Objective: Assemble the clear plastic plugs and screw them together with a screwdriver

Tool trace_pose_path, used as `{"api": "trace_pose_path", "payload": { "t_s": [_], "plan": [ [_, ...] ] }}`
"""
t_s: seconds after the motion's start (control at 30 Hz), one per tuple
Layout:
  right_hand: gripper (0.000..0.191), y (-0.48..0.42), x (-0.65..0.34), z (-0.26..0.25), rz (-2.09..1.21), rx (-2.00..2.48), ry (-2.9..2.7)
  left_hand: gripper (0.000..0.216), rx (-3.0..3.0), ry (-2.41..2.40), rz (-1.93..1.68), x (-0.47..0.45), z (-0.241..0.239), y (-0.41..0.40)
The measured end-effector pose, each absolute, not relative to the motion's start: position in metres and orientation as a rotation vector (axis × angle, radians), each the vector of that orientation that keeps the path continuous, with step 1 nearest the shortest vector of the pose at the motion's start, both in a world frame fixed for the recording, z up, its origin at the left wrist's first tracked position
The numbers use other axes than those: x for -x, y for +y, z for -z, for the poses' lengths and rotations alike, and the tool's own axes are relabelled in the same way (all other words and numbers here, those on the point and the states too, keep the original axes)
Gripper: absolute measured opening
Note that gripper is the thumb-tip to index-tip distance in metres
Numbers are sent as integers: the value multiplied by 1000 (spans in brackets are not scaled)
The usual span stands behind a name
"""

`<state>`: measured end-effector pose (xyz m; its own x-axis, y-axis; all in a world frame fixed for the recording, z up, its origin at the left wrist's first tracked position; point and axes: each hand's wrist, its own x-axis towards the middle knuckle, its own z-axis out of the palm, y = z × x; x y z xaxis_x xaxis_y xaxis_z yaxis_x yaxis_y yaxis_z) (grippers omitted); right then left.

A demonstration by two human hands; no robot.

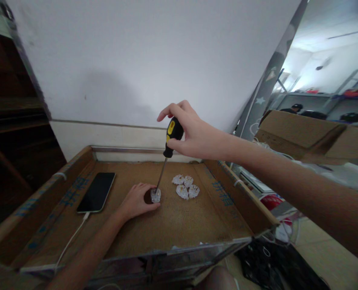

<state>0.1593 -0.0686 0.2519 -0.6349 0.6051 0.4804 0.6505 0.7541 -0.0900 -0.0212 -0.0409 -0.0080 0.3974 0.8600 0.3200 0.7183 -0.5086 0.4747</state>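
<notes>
My right hand [186,129] is closed round the black and yellow handle of a screwdriver [173,131], its shaft slanting down and to the left. The screwdriver's tip meets the top of a small clear plastic piece [156,195] on the cardboard surface. My left hand [139,201] grips that piece between thumb and fingers, steadying it against the cardboard. Just right of it lies a cluster of several similar clear plastic pieces [182,191], with small brass-coloured bits in them. What the tip touches inside the piece is too small to make out.
A phone [96,192] with a white charging cable [71,237] lies on the left of the cardboard-lined tray [130,233]. Raised cardboard sides bound the tray, and a white wall [167,60] stands behind. An open carton [302,133] and a black bag [275,262] are at right.
</notes>
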Motion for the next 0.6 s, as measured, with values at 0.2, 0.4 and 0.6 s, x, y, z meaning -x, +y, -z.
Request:
{"api": "trace_pose_path", "payload": {
  "t_s": [0.2,0.4,0.6],
  "plan": [
    [34,-70,-159,-249,182,975,-2455,53,-2406,1371,-795,22,10,-40],
    [37,-71,-160,-253,129,1004,-2527,52,-2407,1380,-785,21,8,-40],
    [20,-71,-159,-245,260,928,-2466,51,-2412,1383,-786,20,5,-42]
  ]
}}
